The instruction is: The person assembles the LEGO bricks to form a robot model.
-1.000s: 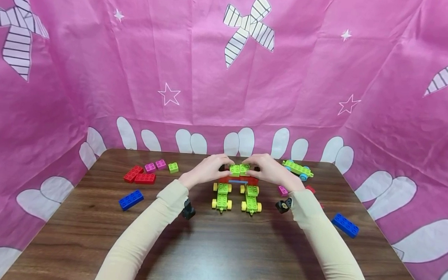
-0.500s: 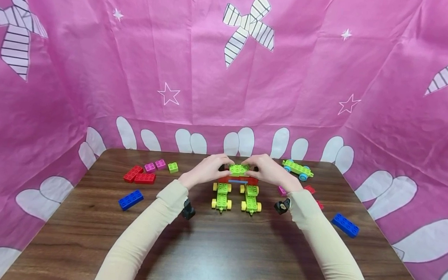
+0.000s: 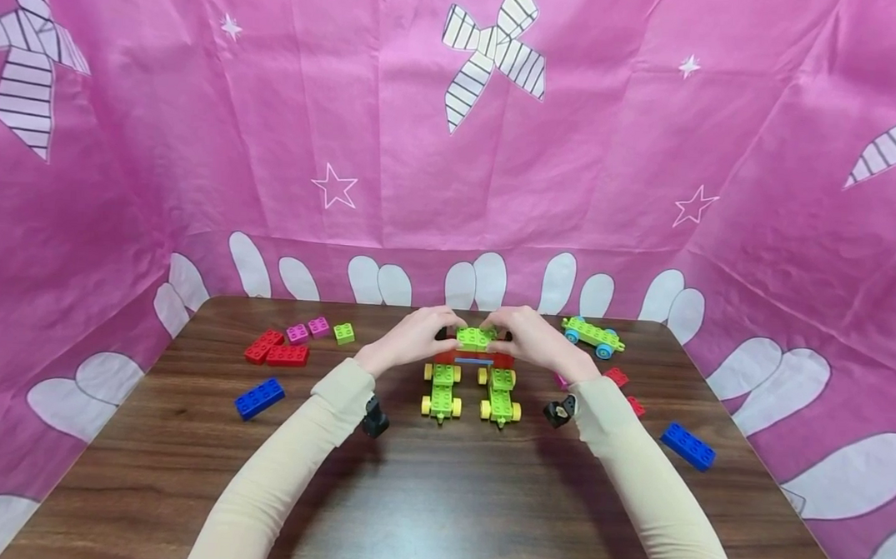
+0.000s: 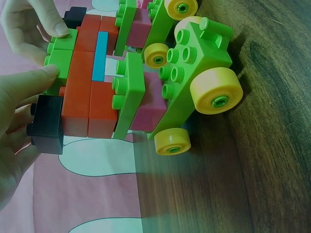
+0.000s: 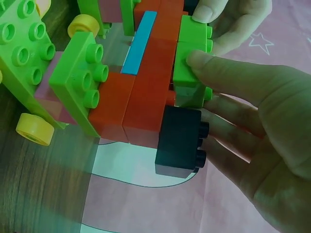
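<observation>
My left hand [image 3: 413, 338] and right hand [image 3: 535, 340] hold the top of a brick-built vehicle from either side. Each thumb presses the front of one of two small light-green bricks [image 3: 475, 339], with the fingers curled behind. Beneath these runs a band of red bricks [image 4: 80, 94] with a thin blue piece [image 4: 100, 56] at its middle. A black brick [image 5: 179, 141] sits at the band's end beside my right fingers; another black brick [image 4: 47, 124] is by my left. Two light-green wheel bases [image 3: 441, 403] with yellow wheels [image 4: 216, 91] and pink bricks [image 4: 148, 102] support the band.
Red bricks [image 3: 287, 356], pink bricks [image 3: 297, 333], a light-green brick [image 3: 344, 333] and a blue brick [image 3: 259, 398] lie on the left. To the right are a green base with blue wheels [image 3: 594, 336], small red pieces [image 3: 616, 377] and another blue brick [image 3: 688, 446].
Both hands keep their hold on the green bricks, which look closer together than a second ago. The head view has shifted slightly.
</observation>
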`<state>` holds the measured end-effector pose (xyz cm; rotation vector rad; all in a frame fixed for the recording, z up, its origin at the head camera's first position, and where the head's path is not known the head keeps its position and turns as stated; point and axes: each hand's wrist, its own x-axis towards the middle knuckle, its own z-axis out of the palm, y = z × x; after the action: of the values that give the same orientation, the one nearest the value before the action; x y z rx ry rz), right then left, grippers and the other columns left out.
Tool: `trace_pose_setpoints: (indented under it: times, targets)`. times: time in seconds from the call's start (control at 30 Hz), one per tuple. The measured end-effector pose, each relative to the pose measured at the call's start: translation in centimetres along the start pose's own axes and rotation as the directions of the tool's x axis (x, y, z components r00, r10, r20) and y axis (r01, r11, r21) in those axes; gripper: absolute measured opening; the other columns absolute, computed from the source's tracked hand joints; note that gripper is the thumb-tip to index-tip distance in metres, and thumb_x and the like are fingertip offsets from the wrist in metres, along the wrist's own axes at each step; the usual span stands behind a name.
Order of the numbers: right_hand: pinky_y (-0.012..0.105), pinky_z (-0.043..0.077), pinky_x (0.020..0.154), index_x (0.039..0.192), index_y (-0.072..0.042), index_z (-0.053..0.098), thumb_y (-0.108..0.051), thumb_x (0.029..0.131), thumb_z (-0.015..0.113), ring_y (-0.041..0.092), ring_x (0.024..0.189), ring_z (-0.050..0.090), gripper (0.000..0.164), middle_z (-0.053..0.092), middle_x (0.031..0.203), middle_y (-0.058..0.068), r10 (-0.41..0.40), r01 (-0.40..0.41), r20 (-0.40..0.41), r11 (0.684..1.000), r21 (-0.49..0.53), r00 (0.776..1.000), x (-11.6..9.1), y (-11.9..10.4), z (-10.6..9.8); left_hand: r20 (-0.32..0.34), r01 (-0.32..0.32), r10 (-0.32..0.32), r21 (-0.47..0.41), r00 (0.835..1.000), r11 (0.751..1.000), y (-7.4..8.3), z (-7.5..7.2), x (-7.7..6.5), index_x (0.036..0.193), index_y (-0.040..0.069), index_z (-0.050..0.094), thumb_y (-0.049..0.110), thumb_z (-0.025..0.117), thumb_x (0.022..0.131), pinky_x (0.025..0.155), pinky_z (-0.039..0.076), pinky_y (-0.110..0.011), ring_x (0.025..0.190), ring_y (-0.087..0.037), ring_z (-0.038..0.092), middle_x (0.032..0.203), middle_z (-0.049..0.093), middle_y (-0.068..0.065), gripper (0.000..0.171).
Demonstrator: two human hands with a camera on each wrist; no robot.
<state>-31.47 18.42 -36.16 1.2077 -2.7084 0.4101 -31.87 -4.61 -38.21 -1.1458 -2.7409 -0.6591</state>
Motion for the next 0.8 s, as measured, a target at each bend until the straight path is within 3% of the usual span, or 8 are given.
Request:
trace_pose_setpoints:
  times: [0.2, 0.4, 0.8]
  targets:
    - [0.025, 0.054, 0.07, 0.104, -0.012, 0.07, -0.023, 0.083, 0.071, 0.011, 0.081, 0.066, 0.024, 0.07, 0.099, 0.001, 0.004, -0.004, 0.011, 1.0, -0.001, 1.0, 0.07, -0.14, -0.18, 0.003, -0.007, 0.007, -0.025, 1.0, 1.0, -0.12, 0.13, 0.1, 0.118, 0.013, 0.063, 0.026, 0.062, 0.09, 0.085, 0.051, -0.034, 0.101, -0.023, 0.062, 0.113, 0.062, -0.003, 0.03]
    - [0.028, 0.055, 0.073, 0.107, -0.009, 0.07, -0.022, 0.084, 0.069, 0.016, 0.085, 0.068, 0.026, 0.071, 0.101, 0.004, 0.019, -0.019, 0.055, 1.0, 0.003, 0.998, 0.32, -0.25, -0.48, -0.002, -0.006, 0.006, -0.008, 1.0, 1.0, 0.15, 0.05, 0.01, 0.118, 0.014, 0.063, 0.027, 0.062, 0.09, 0.086, 0.051, -0.032, 0.099, -0.016, 0.062, 0.114, 0.062, -0.002, 0.03]
    - [0.028, 0.054, 0.072, 0.104, -0.011, 0.07, -0.024, 0.083, 0.07, 0.014, 0.083, 0.067, 0.025, 0.07, 0.098, 0.002, 0.022, -0.021, 0.049, 0.999, -0.024, 0.999, 0.39, -0.39, -0.37, 0.002, 0.013, -0.013, -0.017, 1.0, 1.0, 0.38, 0.02, -0.03, 0.117, 0.013, 0.064, 0.027, 0.062, 0.09, 0.084, 0.051, -0.033, 0.099, -0.018, 0.062, 0.113, 0.062, -0.003, 0.03]
